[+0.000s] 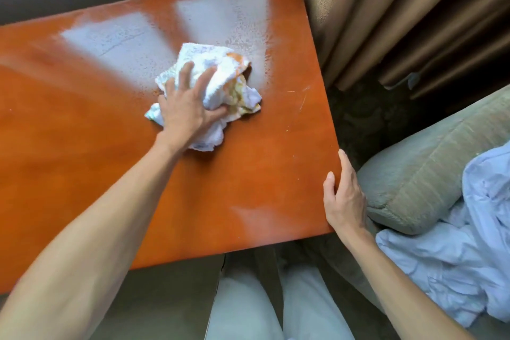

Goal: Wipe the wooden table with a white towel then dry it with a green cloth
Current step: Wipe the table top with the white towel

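A glossy reddish wooden table (82, 132) fills most of the view. A crumpled white towel (220, 69) with orange-yellow marks lies near its middle, toward the far right. My left hand (187, 107) presses flat on the towel with fingers spread over it. My right hand (343, 196) grips the table's right edge near the front corner, thumb on top. Pale wet or glaring patches with droplets cover the table's far part around the towel. No green cloth is in view.
Brown curtains (400, 8) hang to the right of the table. A greenish sofa arm (414, 174) stands at the right, with a pale blue crumpled fabric (455, 257) on it. My legs in light trousers (248, 306) are below the table's front edge.
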A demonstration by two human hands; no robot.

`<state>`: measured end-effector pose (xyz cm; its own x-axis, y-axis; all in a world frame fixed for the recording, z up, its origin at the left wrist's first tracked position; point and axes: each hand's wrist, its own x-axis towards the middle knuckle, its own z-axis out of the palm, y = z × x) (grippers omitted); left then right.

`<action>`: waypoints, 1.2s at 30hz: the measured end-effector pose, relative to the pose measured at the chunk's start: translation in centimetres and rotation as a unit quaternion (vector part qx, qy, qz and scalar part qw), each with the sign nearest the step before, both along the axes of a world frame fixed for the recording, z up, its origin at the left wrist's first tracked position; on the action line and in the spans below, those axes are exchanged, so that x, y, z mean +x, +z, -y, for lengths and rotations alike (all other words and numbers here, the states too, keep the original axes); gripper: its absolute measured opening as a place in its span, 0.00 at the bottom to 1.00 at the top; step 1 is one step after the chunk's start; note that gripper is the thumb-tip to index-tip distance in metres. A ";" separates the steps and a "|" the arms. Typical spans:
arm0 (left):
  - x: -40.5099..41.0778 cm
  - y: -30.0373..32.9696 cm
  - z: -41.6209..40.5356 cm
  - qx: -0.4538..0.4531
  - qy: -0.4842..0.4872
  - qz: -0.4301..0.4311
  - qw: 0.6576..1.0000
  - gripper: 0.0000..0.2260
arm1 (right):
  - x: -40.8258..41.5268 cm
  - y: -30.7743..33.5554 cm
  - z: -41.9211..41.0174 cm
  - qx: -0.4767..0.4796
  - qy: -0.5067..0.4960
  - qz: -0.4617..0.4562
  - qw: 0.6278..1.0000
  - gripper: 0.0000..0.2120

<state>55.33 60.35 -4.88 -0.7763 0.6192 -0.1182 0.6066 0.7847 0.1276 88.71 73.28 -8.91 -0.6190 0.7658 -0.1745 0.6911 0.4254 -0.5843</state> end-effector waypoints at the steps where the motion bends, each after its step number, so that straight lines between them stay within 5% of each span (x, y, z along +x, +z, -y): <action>1: -0.5 -0.1 0.8 0.006 0.023 -0.002 1.000 0.38 | 0.0 0.0 -0.1 -0.007 -0.003 -0.003 1.000 0.26; 8: 6.6 -0.5 5.0 0.045 0.152 0.020 0.987 0.37 | 0.4 0.3 -0.8 -0.105 -0.041 -0.064 0.992 0.25; 19: 27.3 -0.5 -0.1 0.049 -0.087 0.055 0.993 0.37 | 0.7 0.0 -2.1 -0.281 -0.194 -0.183 0.922 0.24; 25: 20.5 -1.1 -5.7 0.058 -0.244 0.028 0.968 0.36 | -0.3 0.0 -2.4 -0.279 -0.291 -0.202 0.893 0.28; 30: 12.1 -1.2 -12.6 0.035 -0.229 -0.007 0.973 0.40 | -0.3 -0.1 -0.8 -0.152 -0.166 -0.111 0.968 0.33; 36: 0.2 -1.2 -14.5 0.020 -0.147 -0.007 0.989 0.43 | -1.0 0.2 -0.6 -0.012 -0.044 0.009 0.999 0.28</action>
<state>55.53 74.86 -6.12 -0.5631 0.8225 -0.0798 0.8099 0.5685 0.1444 87.72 73.88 -8.69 -0.5464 0.8123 -0.2041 0.7353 0.3486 -0.5812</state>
